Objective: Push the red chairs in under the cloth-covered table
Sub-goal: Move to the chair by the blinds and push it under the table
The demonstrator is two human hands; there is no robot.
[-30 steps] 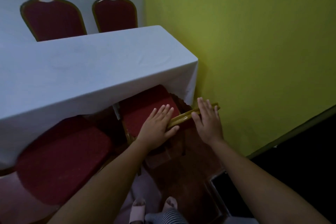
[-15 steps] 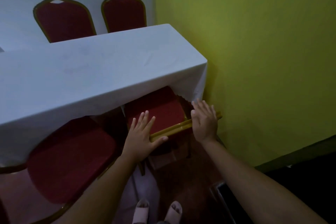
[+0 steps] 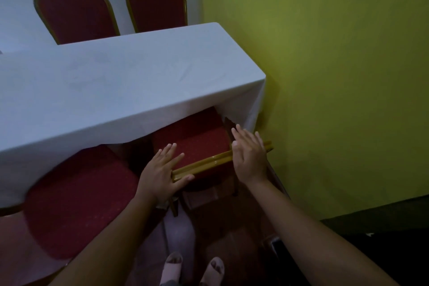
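A white cloth covers the long table [image 3: 116,90]. Under its right end stands a red chair [image 3: 192,144] with a gold top rail [image 3: 209,163], its seat partly hidden by the hanging cloth. My left hand [image 3: 160,174] is on the rail's left end, with the fingers spread over the red back and the thumb hooked on the near side. My right hand [image 3: 249,155] lies flat over the rail's right end, fingers straight. A second red chair [image 3: 79,199] stands to the left, and only part of it is under the cloth.
Two more red chairs [image 3: 76,14] [image 3: 157,7] stand at the table's far side against a pale wall. A yellow wall [image 3: 336,76] runs close along the right of the table end. My feet [image 3: 171,267] are on the floor just behind the chair.
My left hand has slid left along the gold rail, away from my right hand. The right hand has stayed near the rail's right end. The chair sits at about the same depth.
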